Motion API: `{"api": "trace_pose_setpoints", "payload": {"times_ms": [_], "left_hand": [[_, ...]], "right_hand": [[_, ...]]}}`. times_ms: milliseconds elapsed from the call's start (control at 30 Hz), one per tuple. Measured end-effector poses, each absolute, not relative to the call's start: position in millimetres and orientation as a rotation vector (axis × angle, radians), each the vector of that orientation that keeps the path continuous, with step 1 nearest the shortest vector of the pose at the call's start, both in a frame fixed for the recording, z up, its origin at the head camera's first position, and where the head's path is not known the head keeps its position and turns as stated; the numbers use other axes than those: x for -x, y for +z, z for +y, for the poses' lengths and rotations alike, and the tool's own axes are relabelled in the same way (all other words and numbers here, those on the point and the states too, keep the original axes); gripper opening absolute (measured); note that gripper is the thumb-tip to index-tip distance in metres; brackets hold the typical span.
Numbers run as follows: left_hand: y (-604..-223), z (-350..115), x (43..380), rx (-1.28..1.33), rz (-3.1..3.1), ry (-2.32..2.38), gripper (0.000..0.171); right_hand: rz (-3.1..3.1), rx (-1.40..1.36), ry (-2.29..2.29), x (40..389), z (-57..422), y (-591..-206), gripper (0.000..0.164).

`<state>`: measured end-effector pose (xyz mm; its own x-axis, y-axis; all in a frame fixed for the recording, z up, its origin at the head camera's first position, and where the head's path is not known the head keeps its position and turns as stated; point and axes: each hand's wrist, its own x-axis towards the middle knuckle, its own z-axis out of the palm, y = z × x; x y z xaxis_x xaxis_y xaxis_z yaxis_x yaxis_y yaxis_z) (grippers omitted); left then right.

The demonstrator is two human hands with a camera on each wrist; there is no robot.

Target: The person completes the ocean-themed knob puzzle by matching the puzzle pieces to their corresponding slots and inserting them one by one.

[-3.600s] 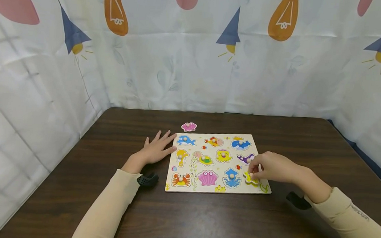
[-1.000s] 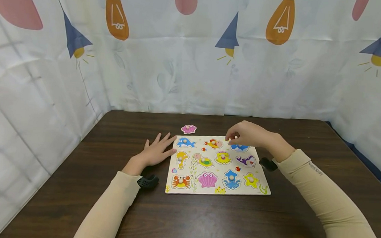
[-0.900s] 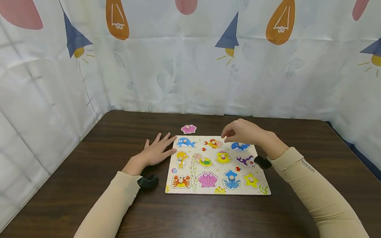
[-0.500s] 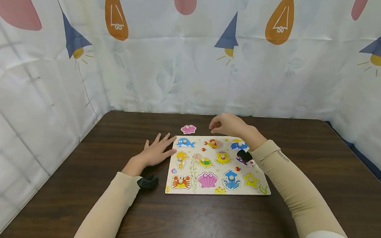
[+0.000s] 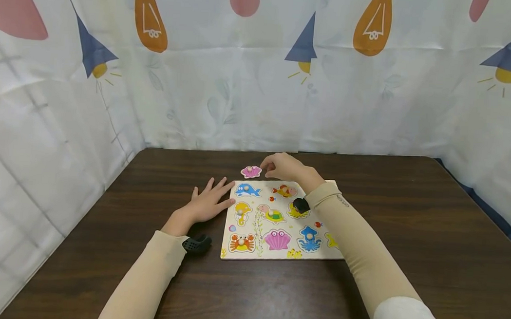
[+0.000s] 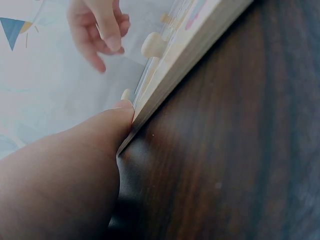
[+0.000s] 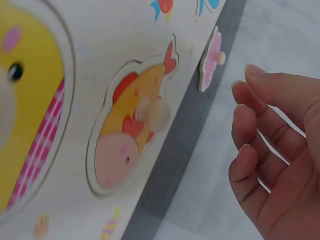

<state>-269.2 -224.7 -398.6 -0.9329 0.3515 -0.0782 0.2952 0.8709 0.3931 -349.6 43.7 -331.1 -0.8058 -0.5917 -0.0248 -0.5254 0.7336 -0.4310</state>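
Note:
A pink shell puzzle piece [image 5: 251, 172] with a small knob lies on the table just past the far edge of a wooden peg puzzle board [image 5: 249, 256]. My right hand [image 5: 286, 167] hovers right beside that piece, fingers loosely bent with nothing between them. In the right wrist view, a gap shows between the fingertips [image 7: 255, 70] and the shell piece [image 7: 211, 59]. My left hand [image 5: 207, 203] lies spread on the table, its thumb and forefinger at the board's left edge. The left wrist view shows its thumb [image 6: 122, 107] against the board's side.
Knobbed sea-animal pieces sit in the board, among them a crab [image 5: 242, 242], a squid [image 5: 309, 239] and a fish [image 7: 130, 125]. A pink shell picture [image 5: 278, 240] without a knob shows in the front row. A printed curtain [image 5: 259, 101] hangs behind the dark table [image 5: 247, 295].
My right hand has let go of the yellow starfish at the board's front right and travelled left along the far edge to the shell piece. The left hand stays put.

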Motion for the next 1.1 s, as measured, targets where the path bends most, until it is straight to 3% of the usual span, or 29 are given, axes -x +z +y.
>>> {"api": "trace_pose_setpoints", "payload": {"times_ms": [467, 1100], "left_hand": [[-399.8, -225.3, 270.1, -0.5, 2.899, 0.573, 0.072], [-398.1, -225.6, 270.2, -0.497, 2.903, 0.567, 0.072]], "right_hand": [[2.614, 0.672, -1.01, 362.6, 22.4, -346.2, 0.034], [2.572, 0.69, -0.756, 374.0, -3.9, -350.6, 0.043]]}}
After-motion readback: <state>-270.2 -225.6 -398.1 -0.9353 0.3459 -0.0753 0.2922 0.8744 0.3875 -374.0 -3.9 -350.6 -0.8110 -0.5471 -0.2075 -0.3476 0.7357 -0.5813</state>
